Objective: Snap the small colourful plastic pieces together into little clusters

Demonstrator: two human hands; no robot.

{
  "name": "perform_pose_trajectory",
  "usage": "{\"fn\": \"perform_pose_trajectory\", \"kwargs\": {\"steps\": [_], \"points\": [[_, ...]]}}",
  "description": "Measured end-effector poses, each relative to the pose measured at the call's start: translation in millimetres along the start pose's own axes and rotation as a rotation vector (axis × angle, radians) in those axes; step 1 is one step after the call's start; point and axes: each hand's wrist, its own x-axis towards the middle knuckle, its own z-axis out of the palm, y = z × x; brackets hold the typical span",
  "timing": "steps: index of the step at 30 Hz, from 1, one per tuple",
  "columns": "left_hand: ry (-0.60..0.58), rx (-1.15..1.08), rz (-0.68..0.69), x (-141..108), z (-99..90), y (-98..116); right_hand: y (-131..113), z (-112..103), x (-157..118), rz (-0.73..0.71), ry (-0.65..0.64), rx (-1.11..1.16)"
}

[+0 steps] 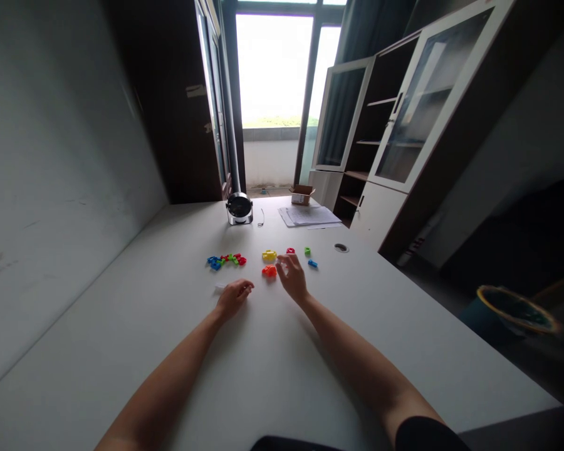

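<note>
My left hand [235, 297] rests low over the white table, its fingers curled together; whatever they may hold is too small to make out. Beside it on the left lies a whitish piece [220, 288]. My right hand [291, 277] is above the table with thumb and fingers curved and apart, just right of the orange pieces [269, 271] and yellow pieces [269, 255]. Beyond it sit a dark pink piece [290, 250], a green piece [307, 250] and a blue piece [313, 264]. A mixed cluster of blue, green and red pieces [226, 260] lies left.
At the back of the table [169, 250] stand a round black and silver device [239, 208] and an open cardboard box [301, 195]. Papers [309, 216] lie before the box. A round cable hole [341, 248] is near the right edge, with a bin [517, 310] beyond.
</note>
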Motion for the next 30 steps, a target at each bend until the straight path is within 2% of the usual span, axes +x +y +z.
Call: {"fn": "perform_pose_trajectory", "kwargs": {"steps": [3, 8, 20, 30], "points": [[-0.007, 0.019, 0.009, 0.1, 0.5, 0.3, 27.9, -6.8, 6.9, 0.07, 0.046, -0.14], [0.009, 0.026, 0.035, -0.3, 2.0, -0.2, 53.2, -7.3, 4.3, 0.186, -0.015, -0.312], [-0.012, 0.043, 0.026, -0.3, 0.1, 1.3, 67.2, 0.8, -3.6, 0.255, -0.122, -0.337], [-0.02, 0.044, 0.022, -0.2, 1.6, 0.7, 68.7, 0.4, -5.9, 0.245, -0.113, -0.265]]}}
